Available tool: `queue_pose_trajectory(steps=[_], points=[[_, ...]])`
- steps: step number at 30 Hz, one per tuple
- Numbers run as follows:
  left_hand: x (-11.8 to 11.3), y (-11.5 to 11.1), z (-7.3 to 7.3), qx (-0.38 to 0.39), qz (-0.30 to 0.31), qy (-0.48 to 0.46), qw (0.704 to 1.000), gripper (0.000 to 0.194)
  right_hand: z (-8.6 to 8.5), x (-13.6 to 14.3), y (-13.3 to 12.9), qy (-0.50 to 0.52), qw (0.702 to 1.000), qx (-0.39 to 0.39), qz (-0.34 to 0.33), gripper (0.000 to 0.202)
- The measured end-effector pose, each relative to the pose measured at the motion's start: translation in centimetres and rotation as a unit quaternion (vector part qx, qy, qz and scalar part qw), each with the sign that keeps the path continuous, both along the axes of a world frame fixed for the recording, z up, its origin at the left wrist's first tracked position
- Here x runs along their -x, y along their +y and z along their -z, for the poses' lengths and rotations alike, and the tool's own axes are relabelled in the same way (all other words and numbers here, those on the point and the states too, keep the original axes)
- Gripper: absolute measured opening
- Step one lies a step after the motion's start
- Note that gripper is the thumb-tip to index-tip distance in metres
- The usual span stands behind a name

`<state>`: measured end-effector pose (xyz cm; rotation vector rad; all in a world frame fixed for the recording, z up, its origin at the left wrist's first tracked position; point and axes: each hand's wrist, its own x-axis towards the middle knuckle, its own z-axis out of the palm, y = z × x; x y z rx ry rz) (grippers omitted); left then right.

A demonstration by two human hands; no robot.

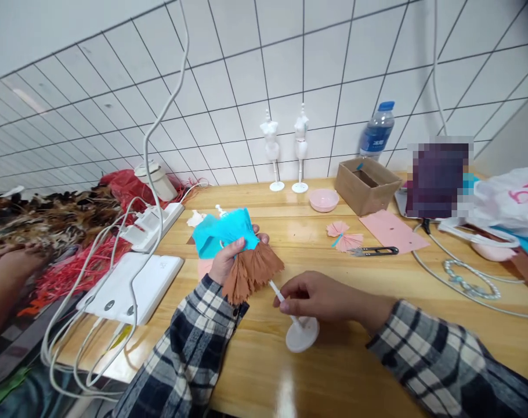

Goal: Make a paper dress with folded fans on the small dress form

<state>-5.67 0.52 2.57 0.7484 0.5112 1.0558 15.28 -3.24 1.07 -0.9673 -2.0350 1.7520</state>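
Observation:
My left hand (229,258) is closed around a small mannequin dressed in blue paper (235,226) and a brown pleated paper skirt (253,270). The mannequin lies tilted, its top toward the upper left. Its white stand (302,335) sticks out below the skirt toward the lower right, with the round base near the table's front. My right hand (311,296) pinches the white rod just above that base. The mannequin's body is mostly hidden by the paper and my left fingers.
Two white mannequins (271,145) stand by the tiled wall. Right of them are a pink dish (324,200), a cardboard box (364,191), pink paper (392,232) and black snips (377,251). Cables and a white box (155,284) lie left. Another person's arm (7,284) is at the far left.

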Motion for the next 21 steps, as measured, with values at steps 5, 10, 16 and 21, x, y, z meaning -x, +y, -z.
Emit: queue_pose_trajectory(steps=[5,10,16,21], points=[[-0.5,0.7,0.8,0.035,-0.002,0.143,0.989,0.063,1.1,1.1,-0.9,0.009,0.987,0.133,0.095,0.027],[3.2,3.8,1.5,-0.152,-0.220,0.530,0.805,0.056,1.7,-0.3,-1.5,-0.043,0.976,0.116,0.177,0.032],[7.7,4.8,1.8,-0.295,-0.145,0.786,0.524,0.036,2.3,-1.6,-2.5,-0.112,0.966,0.108,0.208,0.032],[5.4,3.9,1.6,-0.269,-0.165,0.731,0.605,0.042,2.3,-1.5,-2.6,-0.133,0.969,0.039,0.206,0.031]])
